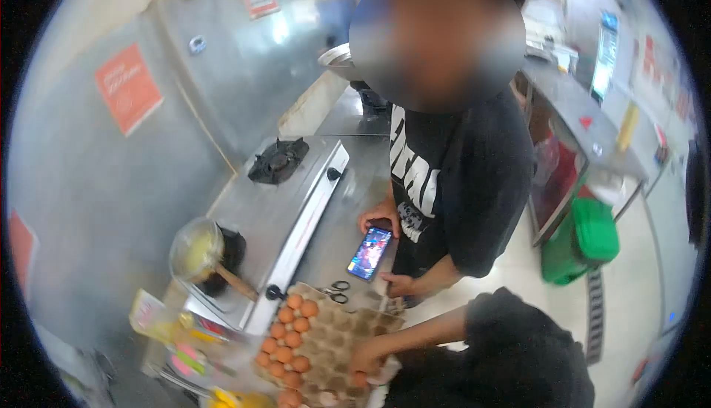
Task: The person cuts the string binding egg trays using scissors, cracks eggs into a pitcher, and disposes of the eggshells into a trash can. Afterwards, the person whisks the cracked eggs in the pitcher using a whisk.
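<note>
My right hand (372,354) reaches in from the lower right and is over the cardboard egg tray (326,341). Its fingers are curled down around a brown egg (360,379) near the tray's front edge. Several brown eggs (284,354) fill the tray's left side, while many cups on the right hold none. A pale shell-like piece (327,398) lies at the bottom of the tray. Black-handled scissors (338,291) rest just beyond it. My left hand is out of view.
A two-burner gas stove (300,215) stands behind the tray, with a pan (197,250) on its near burner, wooden handle (237,283) outward. Another person (459,178) stands across, hands by a lit phone (369,253). A green bin (581,241) is on the floor.
</note>
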Demonstrator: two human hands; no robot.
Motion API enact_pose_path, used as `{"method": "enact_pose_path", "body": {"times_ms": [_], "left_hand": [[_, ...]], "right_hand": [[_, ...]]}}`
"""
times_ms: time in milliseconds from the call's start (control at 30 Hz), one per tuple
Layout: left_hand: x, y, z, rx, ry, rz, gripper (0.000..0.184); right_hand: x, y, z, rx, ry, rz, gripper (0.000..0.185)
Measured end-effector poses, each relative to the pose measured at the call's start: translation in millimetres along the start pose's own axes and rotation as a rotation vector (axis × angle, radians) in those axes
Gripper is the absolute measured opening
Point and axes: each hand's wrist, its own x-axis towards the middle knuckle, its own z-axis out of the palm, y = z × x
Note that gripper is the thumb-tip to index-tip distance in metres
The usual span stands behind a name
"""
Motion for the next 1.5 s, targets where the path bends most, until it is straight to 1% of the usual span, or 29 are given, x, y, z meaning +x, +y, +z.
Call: {"method": "enact_pose_path", "body": {"times_ms": [33, 67, 133, 167, 200, 267, 300, 367, 400, 467, 500, 567, 600, 667, 800, 967, 1033, 1067, 1100, 1133, 1167, 1233, 1267, 1300, 1333, 1367, 1400, 1467, 1500], "left_hand": [[-8, -6, -2, 0.077, 0.063, 0.063, 0.051], [-4, -17, -16, 0.111, 0.060, 0.079, 0.051], [7, -40, -35, -0.534, -0.162, -0.016, 0.044], [4, -7, -14, -0.805, 0.040, -0.272, 0.044], [0, -7, -14, -0.796, 0.046, -0.276, 0.044], [-10, -9, -14, -0.843, 0.064, -0.154, 0.040], [-18, -2, -8, -0.834, 0.075, -0.167, 0.040], [-26, 14, 5, -0.417, 0.109, 0.040, 0.036], [-21, 8, -4, -0.411, 0.110, 0.039, 0.036], [-9, 3, -15, -0.755, 0.019, -0.052, 0.037], [-11, 9, -12, -0.754, 0.021, -0.052, 0.037], [-14, 24, -2, -0.836, 0.270, -0.175, 0.036], [-12, 19, -7, -0.838, 0.270, -0.177, 0.036], [-6, 10, -20, -0.795, 0.138, -0.111, 0.036], [-7, 7, -26, -0.725, 0.269, -0.206, 0.038], [-12, -9, -33, -0.397, 0.235, -0.062, 0.041], [11, -21, -42, -1.030, -0.229, -0.028, 0.046], [4, -7, -27, -0.717, 0.018, -0.010, 0.042], [2, 6, -9, -0.750, 0.220, -0.017, 0.044], [-1, 10, -6, -0.629, 0.257, -0.040, 0.045], [-5, 3, -19, -0.430, 0.135, -0.027, 0.045], [-15, 8, -13, -0.268, 0.191, -0.061, 0.040], [-18, 9, -10, -0.214, 0.204, -0.066, 0.038], [-21, 0, -8, -0.253, 0.277, -0.069, 0.038], [-20, -10, -7, -0.164, 0.260, -0.049, 0.035], [-21, -12, -6, -0.066, 0.232, -0.027, 0.032], [-22, -7, -2, -0.085, 0.270, -0.020, 0.032], [-25, 7, 13, 0.217, 0.265, -0.238, 0.021], [-23, 8, 22, 0.209, 0.282, -0.237, 0.021]], "right_hand": [[4, 0, 0, -0.081, 0.015, -0.020, 0.020], [6, 0, 2, -0.092, 0.014, -0.026, 0.020], [6, 2, -1, -0.082, 0.018, -0.039, 0.021], [6, 4, -1, -0.077, 0.030, -0.045, 0.022], [5, 4, -1, -0.077, 0.039, -0.049, 0.022], [4, 4, -2, -0.067, 0.052, -0.061, 0.024], [4, 4, -1, -0.055, 0.058, -0.066, 0.024], [2, 4, 0, -0.035, 0.072, -0.076, 0.025], [1, 3, 0, -0.030, 0.078, -0.079, 0.026], [0, 2, 0, -0.021, 0.094, -0.077, 0.027], [0, 2, -1, -0.015, 0.100, -0.076, 0.028], [-2, 1, -1, 0.000, 0.109, -0.067, 0.029], [-3, 0, -1, 0.008, 0.111, -0.060, 0.029], [-5, 1, -1, 0.022, 0.120, -0.052, 0.030], [-9, 2, -4, 0.057, 0.134, -0.039, 0.033], [-18, -1, -8, 0.113, 0.172, -0.022, 0.035], [-30, -10, -10, 0.131, 0.174, -0.010, 0.037], [-44, -25, -24, 0.144, 0.134, 0.020, 0.036], [-60, -36, -46, 0.148, 0.090, 0.050, 0.036], [-60, -35, -48, 0.145, 0.084, 0.078, 0.036], [-60, -33, -48, 0.134, 0.077, 0.114, 0.037], [-65, -39, -56, 0.044, 0.086, 0.084, 0.040], [-64, -36, -52, 0.005, 0.004, 0.040, 0.040], [-63, -33, -50, 0.061, 0.073, 0.029, 0.042], [-61, -33, -50, 0.121, 0.158, 0.023, 0.043], [-61, -40, -58, 0.130, 0.115, 0.025, 0.048], [-58, -38, -60, 0.103, 0.087, 0.006, 0.048], [-54, -31, -58, 0.097, 0.132, -0.016, 0.050], [-56, -37, -65, 0.093, 0.108, 0.023, 0.050]]}}
